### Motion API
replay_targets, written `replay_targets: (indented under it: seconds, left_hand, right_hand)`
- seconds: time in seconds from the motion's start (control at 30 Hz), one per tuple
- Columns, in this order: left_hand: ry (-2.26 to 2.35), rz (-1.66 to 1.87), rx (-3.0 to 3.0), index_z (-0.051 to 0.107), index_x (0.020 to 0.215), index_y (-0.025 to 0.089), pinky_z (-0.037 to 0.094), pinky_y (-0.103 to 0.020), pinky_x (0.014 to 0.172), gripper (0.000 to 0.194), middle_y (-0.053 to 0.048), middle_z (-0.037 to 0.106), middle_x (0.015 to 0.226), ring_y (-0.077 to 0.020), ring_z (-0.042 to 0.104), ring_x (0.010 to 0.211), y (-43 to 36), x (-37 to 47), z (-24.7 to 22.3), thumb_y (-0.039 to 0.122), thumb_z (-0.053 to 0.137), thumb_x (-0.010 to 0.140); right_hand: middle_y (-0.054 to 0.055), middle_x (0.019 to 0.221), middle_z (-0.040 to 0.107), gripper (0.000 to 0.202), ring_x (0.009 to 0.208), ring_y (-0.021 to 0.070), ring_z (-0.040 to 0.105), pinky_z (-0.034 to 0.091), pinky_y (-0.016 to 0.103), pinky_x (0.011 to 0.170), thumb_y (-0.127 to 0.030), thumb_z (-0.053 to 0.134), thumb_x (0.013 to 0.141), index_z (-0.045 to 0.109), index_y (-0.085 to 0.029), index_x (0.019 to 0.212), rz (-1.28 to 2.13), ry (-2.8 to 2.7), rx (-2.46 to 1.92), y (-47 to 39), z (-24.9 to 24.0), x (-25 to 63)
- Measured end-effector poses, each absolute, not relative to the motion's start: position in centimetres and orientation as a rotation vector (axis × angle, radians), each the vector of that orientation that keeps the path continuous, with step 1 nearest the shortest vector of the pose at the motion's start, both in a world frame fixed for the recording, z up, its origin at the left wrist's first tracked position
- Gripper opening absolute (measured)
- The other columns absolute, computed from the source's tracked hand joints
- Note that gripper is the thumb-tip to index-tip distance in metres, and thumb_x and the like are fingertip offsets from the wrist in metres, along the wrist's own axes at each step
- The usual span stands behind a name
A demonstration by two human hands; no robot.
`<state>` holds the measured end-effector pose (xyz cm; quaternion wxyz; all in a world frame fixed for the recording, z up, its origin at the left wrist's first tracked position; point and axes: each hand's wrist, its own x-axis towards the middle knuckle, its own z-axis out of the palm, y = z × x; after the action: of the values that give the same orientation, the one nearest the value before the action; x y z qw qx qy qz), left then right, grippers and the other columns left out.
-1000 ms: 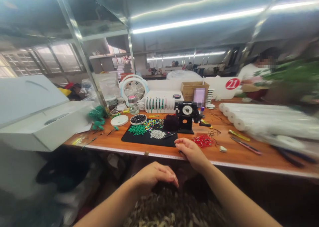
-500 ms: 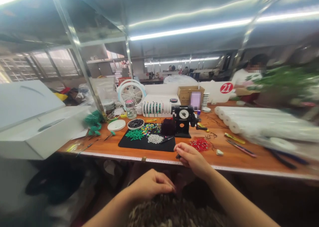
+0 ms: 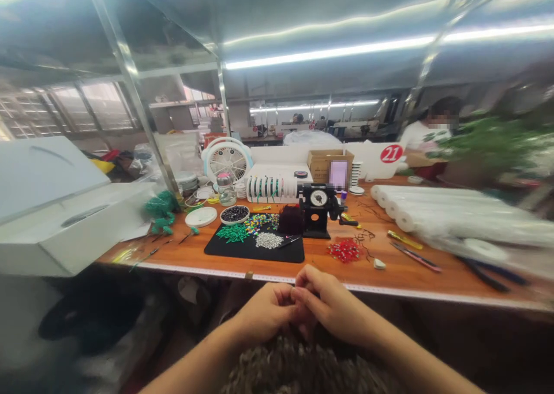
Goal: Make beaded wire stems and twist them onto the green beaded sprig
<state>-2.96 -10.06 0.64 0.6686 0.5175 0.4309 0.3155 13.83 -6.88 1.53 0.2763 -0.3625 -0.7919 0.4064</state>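
Note:
My left hand (image 3: pixel 270 310) and my right hand (image 3: pixel 329 301) meet in front of the table's near edge, fingertips touching. Both are closed in a pinch, and whatever they hold is too small or hidden to name. Beyond them lies a black mat (image 3: pixel 255 255) bearing green pieces (image 3: pixel 232 233), silver beads (image 3: pixel 269 241), multicoloured beads (image 3: pixel 255 223) and a dark ball of thread (image 3: pixel 291 219). Red beads (image 3: pixel 345 251) are heaped on the wood right of the mat. Behind the mat stands a black winding machine (image 3: pixel 315 209) with white spools (image 3: pixel 270 188).
A white box (image 3: pixel 52 232) is at the left, near green bundles (image 3: pixel 162 209). Pliers (image 3: pixel 418 258), a yellow cutter (image 3: pixel 405 240) and white rolls (image 3: pixel 445 215) lie right. A fan (image 3: pixel 228 162) stands behind; a person (image 3: pixel 428 131) sits at the back right.
My right hand has moved down and toward me from above the table edge to meet my left hand. The dark small thing seen in its fingers is now out of sight. My left hand has risen slightly.

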Motion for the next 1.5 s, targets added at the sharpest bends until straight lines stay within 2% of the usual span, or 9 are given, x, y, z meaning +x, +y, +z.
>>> replay_targets:
  seconds: [0.13,0.23,0.5,0.57,0.7,0.97,1.27,1.43,1.5]
  left_hand:
    - [1.068,0.831,1.201,0.055,0.065,0.015,0.027,-0.017,0.036,0.025,0.007,0.049,0.037,-0.006,0.04,0.032,-10.1,-3.3,1.2,0.036,0.069,0.068]
    - [1.161,0.844,1.29,0.057,0.064,0.016,0.023,-0.018,0.034,0.022,0.009,0.042,0.034,-0.006,0.035,0.03,-10.0,-3.7,1.3,0.035,0.068,0.068]
    - [1.326,0.885,1.431,0.068,0.066,0.014,0.033,-0.019,0.043,0.013,0.002,0.06,0.051,-0.0081,0.047,0.044,-9.4,-3.7,1.0,0.027,0.069,0.067]
    - [1.288,0.821,1.333,0.064,0.067,0.014,0.028,-0.018,0.036,0.016,0.004,0.056,0.043,-0.0068,0.042,0.035,-9.3,-3.8,1.0,0.03,0.068,0.068]
    - [1.116,0.737,1.209,0.054,0.068,0.016,0.02,-0.016,0.028,0.022,0.003,0.06,0.046,-0.0047,0.038,0.027,-9.1,-4.2,0.9,0.034,0.064,0.072]
    - [1.058,0.58,1.199,0.05,0.068,0.016,0.027,-0.015,0.036,0.024,-0.002,0.067,0.058,-0.011,0.058,0.046,-8.9,-5.0,-0.7,0.033,0.066,0.069]
    - [1.188,0.527,1.267,0.052,0.066,0.016,0.026,-0.018,0.031,0.021,-0.004,0.071,0.069,-0.0042,0.038,0.032,-8.5,-5.5,-1.4,0.032,0.065,0.068]
    - [1.237,0.505,1.282,0.053,0.065,0.015,0.029,-0.018,0.033,0.022,-0.003,0.071,0.068,-0.0052,0.042,0.035,-8.0,-5.2,-1.8,0.033,0.065,0.067]
    - [1.183,0.502,1.273,0.057,0.075,0.015,0.035,-0.018,0.036,0.022,-0.003,0.071,0.07,-0.0079,0.049,0.042,-7.7,-4.7,-1.3,0.031,0.068,0.065]
  right_hand:
    - [0.002,0.075,0.065,0.023,0.067,0.0171,0.056,0.04,0.024,0.057,-0.034,0.072,0.068,0.063,-0.018,0.081,1.194,-2.227,-1.042,-5.8,2.8,16.8]
    - [-0.001,0.055,0.057,0.026,0.053,0.0133,0.049,0.035,0.024,0.051,-0.042,0.065,0.075,0.066,-0.017,0.066,1.483,-2.163,-0.905,-5.2,2.4,18.4]
    - [0.002,0.067,0.055,0.04,0.043,0.0084,0.033,0.021,0.022,0.041,-0.058,0.053,0.079,0.061,-0.02,0.069,1.752,-1.225,-0.601,-5.2,-1.0,16.2]
    - [-0.003,0.057,0.046,0.039,0.041,0.0078,0.026,0.02,0.022,0.041,-0.056,0.05,0.081,0.061,-0.02,0.071,1.628,-1.342,-0.636,-4.9,-0.8,15.5]
    - [-0.003,0.055,0.039,0.042,0.052,0.0102,0.035,0.023,0.025,0.051,-0.045,0.057,0.081,0.052,-0.017,0.051,1.159,-1.908,-0.711,-4.2,-0.5,14.5]
    - [-0.007,0.045,0.03,0.05,0.045,0.0076,0.024,0.016,0.025,0.046,-0.052,0.053,0.081,0.037,-0.018,0.048,1.496,-1.676,-0.683,-2.0,-3.1,14.3]
    - [-0.01,0.043,0.024,0.049,0.038,0.0048,0.014,0.008,0.024,0.039,-0.053,0.06,0.074,0.033,-0.02,0.051,1.669,-1.293,-0.657,-1.0,-3.7,14.1]
    - [-0.011,0.043,0.024,0.049,0.037,0.0044,0.013,0.008,0.024,0.038,-0.056,0.06,0.072,0.032,-0.021,0.052,1.682,-1.224,-0.655,-0.6,-3.8,14.1]
    - [-0.011,0.041,0.024,0.05,0.036,0.0042,0.014,0.008,0.024,0.038,-0.057,0.061,0.071,0.034,-0.02,0.05,1.683,-1.255,-0.655,-0.7,-3.6,14.0]
